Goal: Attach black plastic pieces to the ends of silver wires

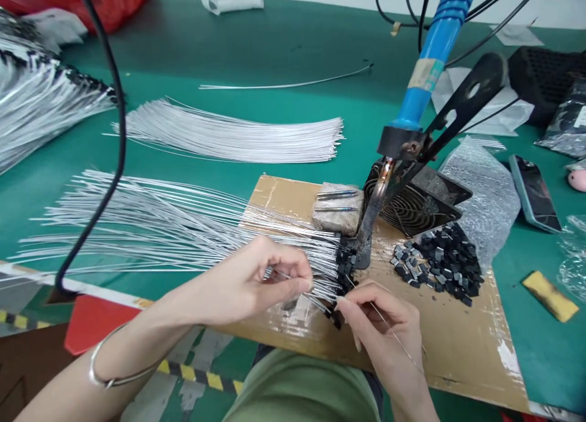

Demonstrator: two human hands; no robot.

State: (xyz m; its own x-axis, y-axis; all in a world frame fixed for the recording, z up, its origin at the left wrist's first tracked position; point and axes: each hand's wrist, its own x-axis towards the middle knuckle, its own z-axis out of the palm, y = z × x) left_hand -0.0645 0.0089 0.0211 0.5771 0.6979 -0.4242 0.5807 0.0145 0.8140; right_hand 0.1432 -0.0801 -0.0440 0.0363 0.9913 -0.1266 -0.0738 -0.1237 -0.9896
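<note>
Many thin silvery wires [192, 220] lie to the left, their right ends fitted with small black connectors [345, 257] over a cardboard sheet [458, 349]. Over their lower edge, my left hand [270, 275] is closed, thumb and index finger pinching a thin wire. My right hand [384, 324] is closed too, its fingertips pinching close to the black connectors; a fine strand runs across its palm side. What exactly the right fingertips hold is too small to name. Above the connectors stands a blue-handled soldering iron [428, 61] in a black metal holder, its tip pointing down.
Loose black pieces [439, 263] are piled right of the iron, near a small fan [412, 202]. A straight wire bundle [229, 132] lies behind. A phone [535, 193] and yellow sponge [550, 295] are at the right. A black cable [119, 123] hangs at the left.
</note>
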